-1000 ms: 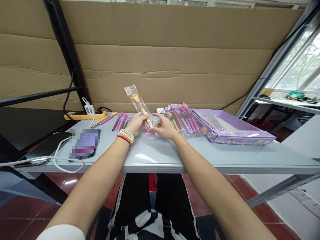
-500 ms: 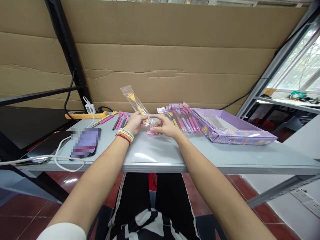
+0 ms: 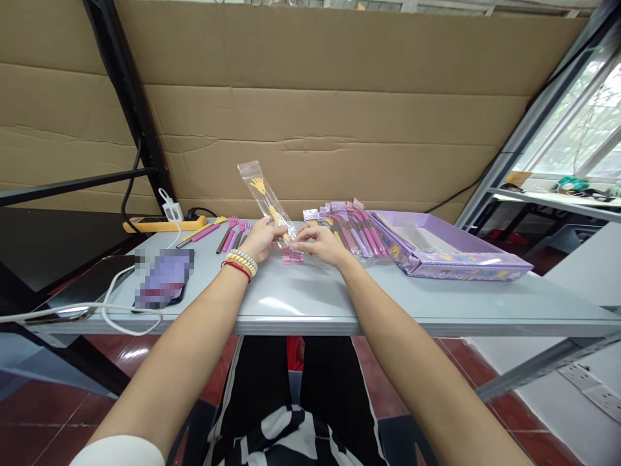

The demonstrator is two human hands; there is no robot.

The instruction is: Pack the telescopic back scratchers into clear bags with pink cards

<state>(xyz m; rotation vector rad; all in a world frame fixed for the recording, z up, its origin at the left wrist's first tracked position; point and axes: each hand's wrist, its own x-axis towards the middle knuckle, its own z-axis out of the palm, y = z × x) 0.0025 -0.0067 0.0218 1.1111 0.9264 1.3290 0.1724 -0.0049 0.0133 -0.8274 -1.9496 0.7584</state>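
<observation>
My left hand point(image 3: 262, 241) is closed around the lower part of a clear plastic bag point(image 3: 250, 170), which leans up and to the left. Inside the bag is a yellow hand-shaped back scratcher point(image 3: 259, 186) with a thin metal stem and a yellow handle. At the bag's lower end, the thumb and fingers of my right hand point(image 3: 321, 244) pinch together on the plastic. Just below my fingertips, small pink printed cards point(image 3: 293, 257) lie on the table. Several bagged back scratchers point(image 3: 361, 234) in pink, purple and yellow lie in a row right of my right hand.
Loose back scratchers point(image 3: 231, 234) lie beyond my left wrist. A purple tray-like box point(image 3: 466, 265) stands at the right. A phone point(image 3: 163, 278), a white cable point(image 3: 109, 291) and a yellow power strip point(image 3: 165, 224) are on the left. Cardboard point(image 3: 330, 116) rises behind the table.
The bag has shifted slightly right and tilts a little more upright. My right fingertips have risen off the pink cards to the bag's lower end. The view has shifted slightly.
</observation>
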